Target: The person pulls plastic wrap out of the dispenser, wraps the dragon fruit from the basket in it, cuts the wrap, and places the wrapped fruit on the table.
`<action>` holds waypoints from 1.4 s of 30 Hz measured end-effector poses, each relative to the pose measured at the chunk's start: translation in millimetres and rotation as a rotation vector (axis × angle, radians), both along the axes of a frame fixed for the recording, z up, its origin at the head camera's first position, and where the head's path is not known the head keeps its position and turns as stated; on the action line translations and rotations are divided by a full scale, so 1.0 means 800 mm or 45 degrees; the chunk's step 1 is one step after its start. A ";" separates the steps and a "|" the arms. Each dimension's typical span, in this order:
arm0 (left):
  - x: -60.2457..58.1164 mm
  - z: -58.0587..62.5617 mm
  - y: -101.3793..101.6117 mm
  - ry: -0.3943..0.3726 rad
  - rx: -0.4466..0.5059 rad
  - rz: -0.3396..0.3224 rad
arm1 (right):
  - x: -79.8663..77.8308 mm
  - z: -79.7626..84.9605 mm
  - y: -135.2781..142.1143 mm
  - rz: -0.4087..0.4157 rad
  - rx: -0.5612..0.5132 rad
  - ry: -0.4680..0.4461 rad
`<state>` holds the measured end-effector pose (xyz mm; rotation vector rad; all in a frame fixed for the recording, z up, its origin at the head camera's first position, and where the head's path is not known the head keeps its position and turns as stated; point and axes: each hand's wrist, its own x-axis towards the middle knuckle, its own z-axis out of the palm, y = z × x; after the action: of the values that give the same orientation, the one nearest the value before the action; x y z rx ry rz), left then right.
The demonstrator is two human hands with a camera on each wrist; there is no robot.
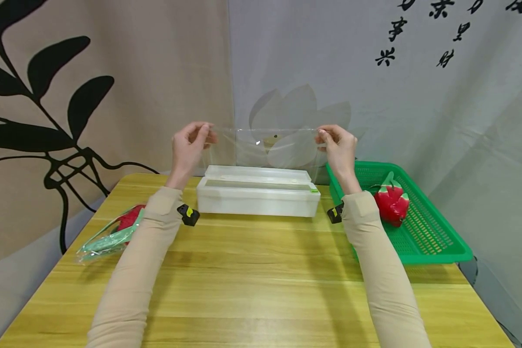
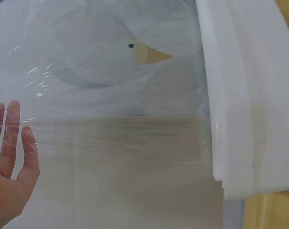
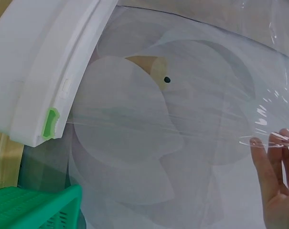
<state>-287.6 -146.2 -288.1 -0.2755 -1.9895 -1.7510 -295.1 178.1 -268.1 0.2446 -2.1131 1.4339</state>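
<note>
A clear sheet of cling film (image 1: 263, 147) is stretched between both raised hands, above and behind a white cling film dispenser box (image 1: 256, 200). My left hand (image 1: 190, 149) pinches the film's upper left corner between thumb and fingers. At the upper right corner, my right hand (image 1: 340, 151) pinches it the same way. In the left wrist view, the film (image 2: 125, 95) runs from the fingertips to the box (image 2: 244, 95). The box's lid is tilted back, and a small green slider (image 3: 50, 123) sits at its right end.
To the right stands a green basket (image 1: 443, 244) holding a red fruit with green tips (image 1: 392, 203). A red and green item in clear wrap (image 1: 113, 237) lies at the table's left edge, partly behind the left sleeve. A printed curtain (image 1: 287, 58) hangs behind the wooden table (image 1: 261, 290).
</note>
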 end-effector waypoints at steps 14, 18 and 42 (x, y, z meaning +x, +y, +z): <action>0.037 0.036 0.011 0.033 0.029 -0.034 | 0.002 0.011 0.001 0.006 0.005 0.091; 0.036 0.039 0.012 0.053 0.025 -0.029 | 0.002 0.014 0.002 0.014 0.002 0.111; 0.021 0.039 0.003 0.130 0.105 -0.024 | 0.020 0.038 0.001 0.089 -0.083 0.153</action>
<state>-270.6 -144.2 -256.5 -0.3495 -1.8442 -1.7889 -278.8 179.2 -237.6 0.3732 -1.9752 1.4874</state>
